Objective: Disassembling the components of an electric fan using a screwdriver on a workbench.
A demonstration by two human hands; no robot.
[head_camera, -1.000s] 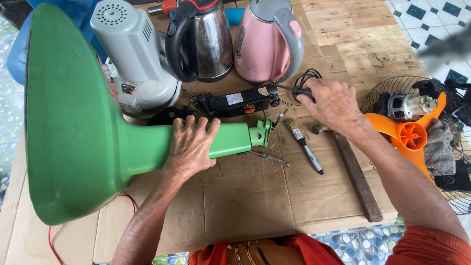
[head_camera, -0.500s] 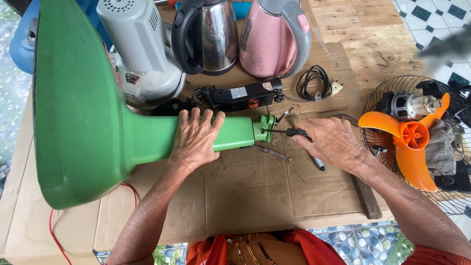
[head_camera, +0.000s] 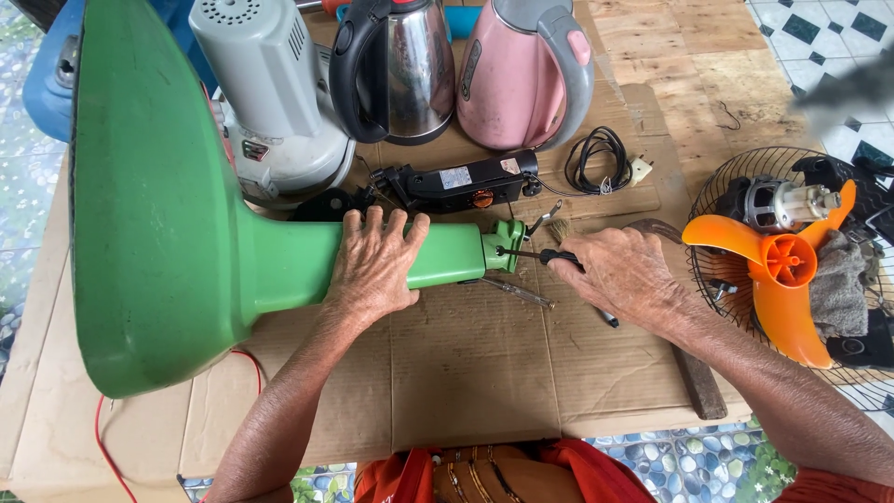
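The left hand (head_camera: 374,265) is lying palm-down over the neck of the green fan stand (head_camera: 177,214), fingers spread and pressing on the smooth moulded plastic, which is resting on its side across the sheet of corrugated cardboard (head_camera: 466,363). The right hand (head_camera: 626,277) is closing its fingers round the dark handle of a screwdriver (head_camera: 531,253), whose thin shaft is pointing into the square green collar at the stand's open end. For clean work, the shaft is best kept in line with the fastener and the neck pinned firmly against rolling (the tip's seating is too small to confirm). Just beyond the neck is lying a black rectangular control unit (head_camera: 461,182); behind it are standing a pink kettle (head_camera: 521,74) and a polished steel kettle (head_camera: 396,70). An orange fan blade (head_camera: 778,279) is sitting in a wire guard, well apart to the right.
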